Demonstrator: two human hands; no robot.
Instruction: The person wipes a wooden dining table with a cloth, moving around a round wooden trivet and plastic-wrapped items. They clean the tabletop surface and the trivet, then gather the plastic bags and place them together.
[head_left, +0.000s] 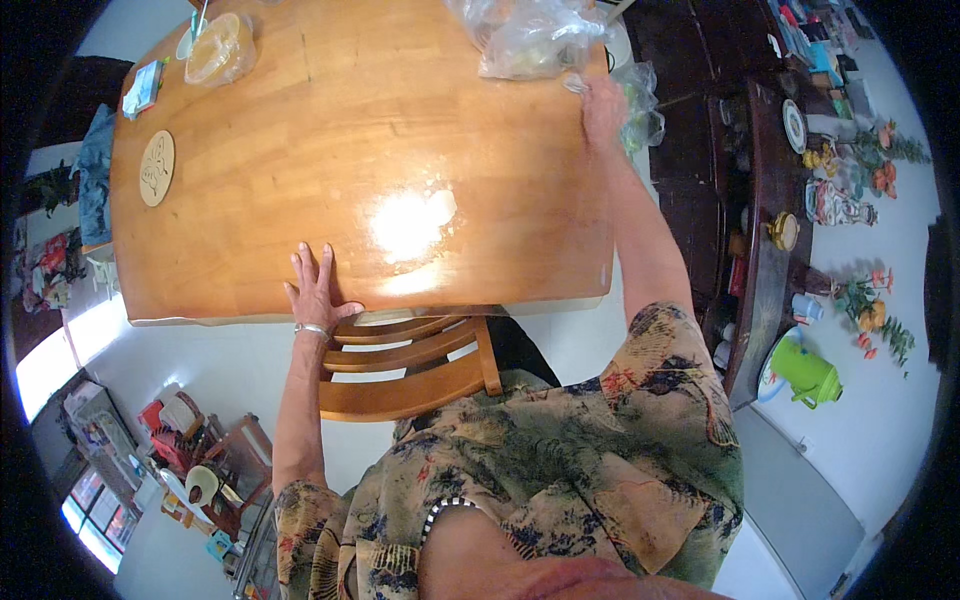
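Observation:
My left hand (311, 292) lies flat on the near edge of the wooden table (300, 180), fingers spread and holding nothing. A metal bracelet (310, 328) circles that wrist. My right arm reaches along the table's right side, and my right hand (604, 112) is at the far right edge, slightly blurred. By its fingertips shows a small piece of clear plastic (575, 82); whether the fingers grip it is unclear. Clear plastic bags (536, 49) lie on the table just beyond that hand. Another bag with green contents (642, 105) hangs beside the hand, off the table.
A wooden chair (405, 394) stands at the near table edge before my body. Leftward on the table are a butterfly-patterned round mat (157, 169), a tissue pack (144, 88) and a plastic-covered bowl (221, 49). A dark cabinet (772, 247) runs along the right, bearing a green thermos flask (806, 369).

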